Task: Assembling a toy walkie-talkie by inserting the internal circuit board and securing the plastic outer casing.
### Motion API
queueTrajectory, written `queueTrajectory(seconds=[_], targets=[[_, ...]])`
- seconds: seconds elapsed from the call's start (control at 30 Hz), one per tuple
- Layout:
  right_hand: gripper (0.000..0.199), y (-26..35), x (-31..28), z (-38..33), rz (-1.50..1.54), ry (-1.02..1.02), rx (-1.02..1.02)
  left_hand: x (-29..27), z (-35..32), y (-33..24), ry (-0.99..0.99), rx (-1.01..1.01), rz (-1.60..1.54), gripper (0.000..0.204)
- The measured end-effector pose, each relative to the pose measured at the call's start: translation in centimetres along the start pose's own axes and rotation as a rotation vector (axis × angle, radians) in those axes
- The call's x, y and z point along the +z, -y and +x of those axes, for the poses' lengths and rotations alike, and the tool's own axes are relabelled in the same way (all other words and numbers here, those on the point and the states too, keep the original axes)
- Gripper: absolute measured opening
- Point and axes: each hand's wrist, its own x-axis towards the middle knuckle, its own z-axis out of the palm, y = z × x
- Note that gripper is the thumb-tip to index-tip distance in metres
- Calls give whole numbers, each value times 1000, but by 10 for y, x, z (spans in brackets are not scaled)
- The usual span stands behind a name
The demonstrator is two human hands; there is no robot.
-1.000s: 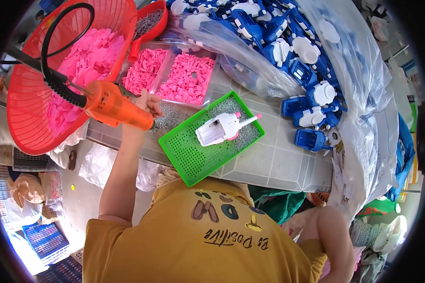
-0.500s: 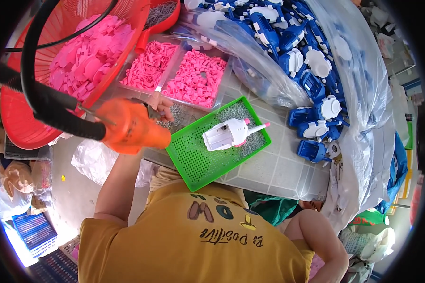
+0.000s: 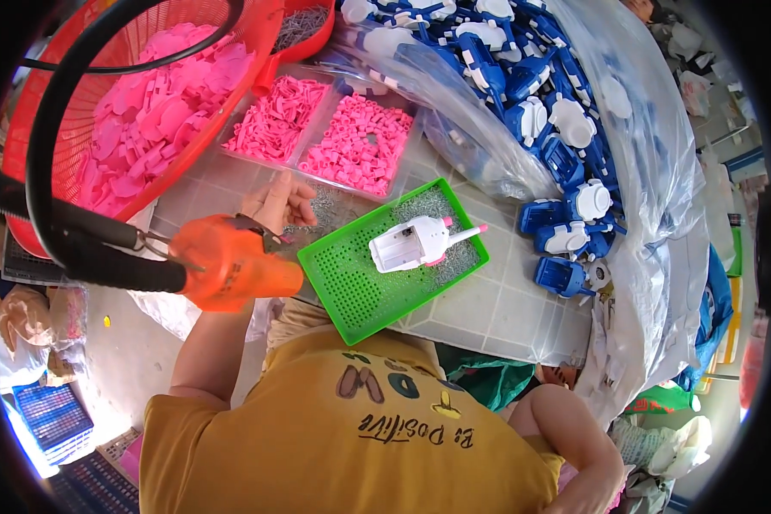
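My left hand (image 3: 280,204) is over the table beside a small heap of loose screws (image 3: 325,208), its fingers loosely curled and apart. No object shows in it. An orange hanging tool (image 3: 236,264) on a black cable covers my wrist and part of the palm. To the right, a green perforated tray (image 3: 343,321) holds a white plastic housing (image 3: 400,246) with pink parts, lying tilted with its hollow side up. Small screws (image 3: 464,261) are spread in the tray around it. Of my right arm (image 3: 574,437) only the bent elbow shows at the lower right; the hand is out of sight.
Pink plastic parts fill a red basket (image 3: 261,64) and two clear bins (image 3: 385,190). A red scoop (image 3: 324,38) of long metal pins stands behind. Blue-and-white plastic assemblies (image 3: 565,163) spill from a clear bag (image 3: 651,223) on the right. The black cable (image 3: 38,146) arches at left.
My left hand has shifted slightly left and shows more of its back and fingers. The orange tool has swung a little down and left. The tray and white housing stay put.
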Motion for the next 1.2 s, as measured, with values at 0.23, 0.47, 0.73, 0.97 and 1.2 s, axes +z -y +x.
queueTrajectory(seconds=[0.23, 0.47, 0.73, 0.97, 1.2], targets=[[58, 20, -15, 10, 223, 482, 250, 13, 5, 0, 37, -74, -53, 54], [15, 26, 2, 35, -45, -110, 403, 18, 16, -5, 52, -40, -26, 55], [12, 19, 6, 44, -3, -188, 358, 15, 43, 10, 119, -50, 11, 55], [9, 29, 19, 60, -58, -140, 318, 5, 55, 21, 145, 0, 5, 45], [12, 41, 27, 62, 4, -402, 187, 31, 39, 5, 222, 50, 139, 33]])
